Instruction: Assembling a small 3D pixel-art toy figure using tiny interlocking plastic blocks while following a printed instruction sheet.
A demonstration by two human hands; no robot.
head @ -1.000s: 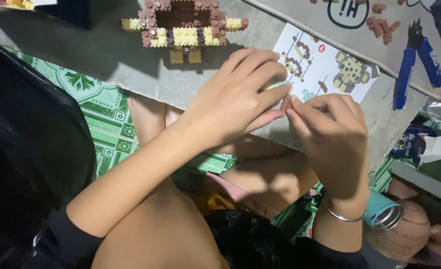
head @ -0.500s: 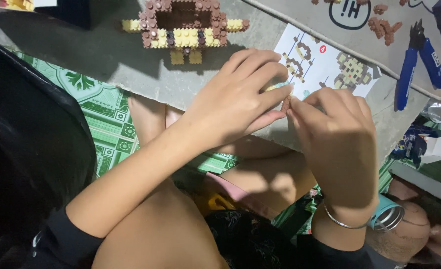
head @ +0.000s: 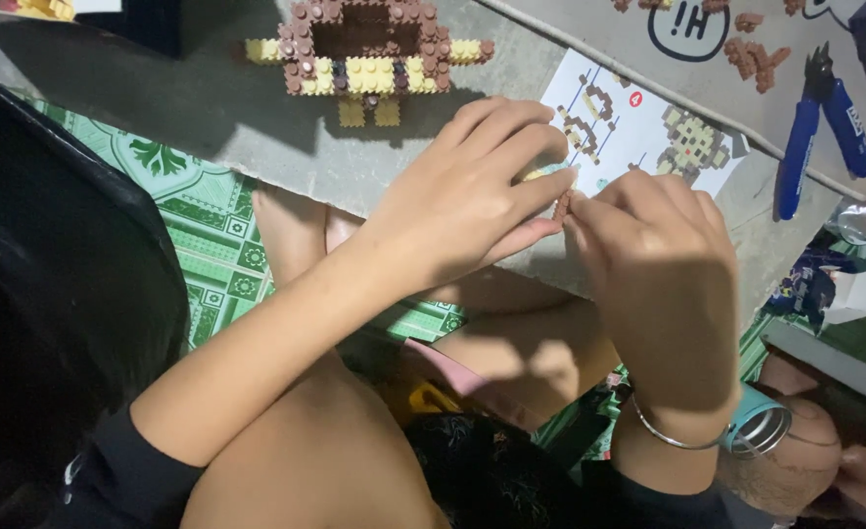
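Observation:
My left hand and my right hand meet fingertip to fingertip over the edge of a grey board. Between them they pinch a small brown brick piece, mostly hidden by the fingers. A silver bangle sits on my right wrist. Just beyond the hands lies a white instruction sheet with pictures of brick models. Farther back stands a brown and yellow brick model.
Blue-handled pliers lie at the right on the board. Loose brown bricks sit on a cardboard sheet at the top right. A green patterned mat covers the floor below. A teal tin can lies by my right wrist.
Both hands have stayed together on the small piece. The right hand shifted slightly, its fingers working against the left fingertips.

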